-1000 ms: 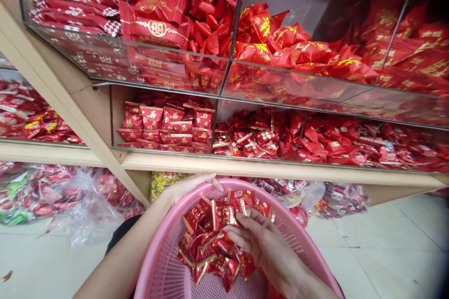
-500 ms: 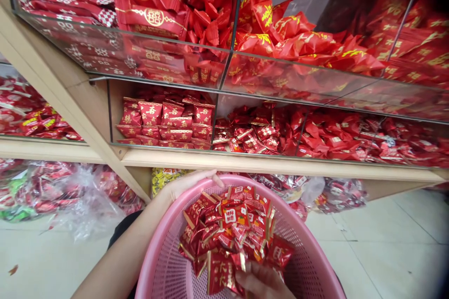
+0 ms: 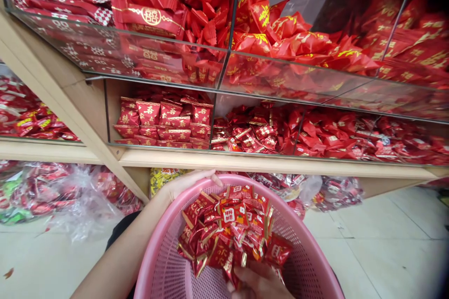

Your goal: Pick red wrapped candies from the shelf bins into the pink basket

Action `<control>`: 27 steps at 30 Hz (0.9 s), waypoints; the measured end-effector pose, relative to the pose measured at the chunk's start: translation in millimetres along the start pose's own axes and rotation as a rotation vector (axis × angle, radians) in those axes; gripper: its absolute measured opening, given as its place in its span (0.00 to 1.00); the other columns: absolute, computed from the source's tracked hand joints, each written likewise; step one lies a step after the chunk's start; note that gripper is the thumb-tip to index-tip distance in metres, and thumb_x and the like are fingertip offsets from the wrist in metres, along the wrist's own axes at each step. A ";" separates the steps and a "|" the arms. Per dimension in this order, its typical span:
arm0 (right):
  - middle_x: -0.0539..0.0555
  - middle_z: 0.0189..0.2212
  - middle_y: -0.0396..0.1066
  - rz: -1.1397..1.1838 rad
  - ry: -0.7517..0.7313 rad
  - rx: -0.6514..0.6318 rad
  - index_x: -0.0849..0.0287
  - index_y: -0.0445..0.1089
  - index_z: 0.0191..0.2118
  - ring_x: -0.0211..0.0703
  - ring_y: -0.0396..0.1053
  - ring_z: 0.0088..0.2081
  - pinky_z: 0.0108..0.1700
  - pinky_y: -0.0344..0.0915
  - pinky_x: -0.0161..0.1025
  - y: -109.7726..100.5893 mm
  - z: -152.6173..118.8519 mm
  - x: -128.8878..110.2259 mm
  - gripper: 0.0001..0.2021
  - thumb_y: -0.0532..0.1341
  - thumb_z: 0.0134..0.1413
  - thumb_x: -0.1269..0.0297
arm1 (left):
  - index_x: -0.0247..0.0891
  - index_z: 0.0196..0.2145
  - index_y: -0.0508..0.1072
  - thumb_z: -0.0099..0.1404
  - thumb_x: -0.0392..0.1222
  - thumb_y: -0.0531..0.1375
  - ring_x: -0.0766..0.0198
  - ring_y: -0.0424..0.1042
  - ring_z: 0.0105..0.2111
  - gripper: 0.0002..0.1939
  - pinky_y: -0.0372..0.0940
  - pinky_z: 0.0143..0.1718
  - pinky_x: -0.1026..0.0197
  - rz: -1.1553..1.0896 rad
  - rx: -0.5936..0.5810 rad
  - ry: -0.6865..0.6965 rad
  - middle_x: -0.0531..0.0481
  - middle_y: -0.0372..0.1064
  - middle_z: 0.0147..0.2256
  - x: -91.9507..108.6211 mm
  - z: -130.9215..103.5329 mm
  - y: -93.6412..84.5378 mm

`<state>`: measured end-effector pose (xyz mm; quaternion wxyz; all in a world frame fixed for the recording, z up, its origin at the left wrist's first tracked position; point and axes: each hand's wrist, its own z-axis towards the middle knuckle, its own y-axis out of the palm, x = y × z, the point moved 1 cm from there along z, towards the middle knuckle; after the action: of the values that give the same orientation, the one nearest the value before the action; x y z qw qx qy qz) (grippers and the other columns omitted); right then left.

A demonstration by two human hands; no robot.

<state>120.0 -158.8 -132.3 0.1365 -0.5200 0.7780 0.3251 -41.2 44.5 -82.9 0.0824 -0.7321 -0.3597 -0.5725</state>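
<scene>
A pink plastic basket (image 3: 149, 266) with perforated walls is tilted toward me, below the shelf edge. My left hand (image 3: 192, 182) is closed around its far left rim. Inside lies a heap of small red wrapped candies (image 3: 233, 215) with gold edges and printed lettering. Low in the basket, my right hand (image 3: 257, 280) has its fingers curled and pressed together on a red candy packet (image 3: 229, 261) at the near side of the heap. Slight blur covers its fingertips, and the lower part of the hand is cut off by the frame.
Wooden shelves (image 3: 210, 159) with clear-fronted bins full of red packets stand in front. Below them lie plastic bags of candy (image 3: 52, 191) and a yellow bag (image 3: 164, 178). Pale floor tiles (image 3: 386, 229) spread to both sides.
My right hand has shifted slightly left and down, and the large packet beside it has turned and slid among the others. My left hand stays on the rim.
</scene>
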 end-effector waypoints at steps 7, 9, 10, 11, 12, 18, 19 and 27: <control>0.51 0.18 0.68 -0.115 0.033 0.013 0.63 0.66 0.25 0.28 0.63 0.16 0.20 0.52 0.26 5.2 4.8 -1.9 0.17 0.67 0.34 0.55 | 0.36 0.35 0.74 0.60 0.53 0.54 0.59 0.69 0.36 0.18 0.62 0.38 0.60 0.000 -0.001 0.010 0.45 0.70 0.39 -2.3 1.1 -1.2; 0.50 0.18 0.68 -0.110 0.050 0.012 0.62 0.65 0.25 0.28 0.63 0.16 0.20 0.52 0.26 5.4 5.4 -1.9 0.17 0.67 0.33 0.55 | 0.36 0.35 0.74 0.59 0.53 0.55 0.60 0.69 0.35 0.18 0.62 0.37 0.60 -0.011 -0.003 0.011 0.45 0.70 0.38 -2.6 1.2 -1.4; 0.50 0.19 0.68 -0.106 0.059 0.013 0.61 0.65 0.25 0.28 0.63 0.16 0.20 0.53 0.26 5.6 5.8 -2.0 0.17 0.67 0.33 0.54 | 0.37 0.35 0.74 0.59 0.53 0.55 0.60 0.69 0.34 0.18 0.62 0.36 0.60 -0.018 -0.004 0.007 0.45 0.70 0.38 -2.7 1.2 -1.5; 0.49 0.19 0.68 -0.104 0.067 0.013 0.61 0.65 0.26 0.29 0.63 0.16 0.20 0.53 0.26 5.8 6.0 -2.2 0.17 0.67 0.33 0.54 | 0.37 0.35 0.74 0.59 0.53 0.55 0.60 0.69 0.33 0.18 0.62 0.36 0.60 -0.025 -0.007 -0.001 0.45 0.70 0.38 -2.7 1.1 -1.5; 0.49 0.19 0.68 -0.103 0.071 0.010 0.61 0.65 0.26 0.29 0.64 0.17 0.20 0.54 0.27 6.1 6.2 -2.7 0.18 0.67 0.33 0.53 | 0.37 0.36 0.74 0.60 0.53 0.54 0.60 0.69 0.33 0.18 0.62 0.35 0.60 -0.029 -0.009 -0.010 0.45 0.70 0.38 -2.6 1.0 -1.4; 0.50 0.19 0.69 -0.114 0.070 -0.031 0.61 0.65 0.26 0.29 0.63 0.16 0.20 0.53 0.27 6.2 6.3 -4.3 0.18 0.68 0.33 0.53 | 0.36 0.34 0.75 0.59 0.54 0.55 0.60 0.69 0.34 0.18 0.62 0.36 0.60 -0.025 0.008 0.001 0.45 0.70 0.39 -0.5 0.2 0.0; 0.50 0.18 0.69 -0.128 0.065 -0.040 0.61 0.65 0.25 0.29 0.63 0.16 0.19 0.52 0.27 6.2 6.5 -4.0 0.18 0.67 0.34 0.53 | 0.36 0.34 0.75 0.59 0.54 0.55 0.61 0.69 0.34 0.18 0.62 0.36 0.60 -0.022 0.010 0.003 0.45 0.70 0.39 -0.1 0.1 0.1; 0.42 0.09 0.58 -0.073 0.048 -0.113 0.58 0.59 0.23 0.29 0.58 0.13 0.18 0.47 0.27 11.4 17.6 -1.0 0.20 0.68 0.32 0.52 | 0.35 0.36 0.75 0.61 0.51 0.54 0.62 0.68 0.32 0.18 0.62 0.35 0.61 -0.065 -0.009 0.010 0.44 0.71 0.38 -1.5 1.5 -0.4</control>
<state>108.0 -143.8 -140.7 0.0999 -0.5624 0.7420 0.3510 -40.5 45.0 -84.9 0.0622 -0.7174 -0.3802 -0.5804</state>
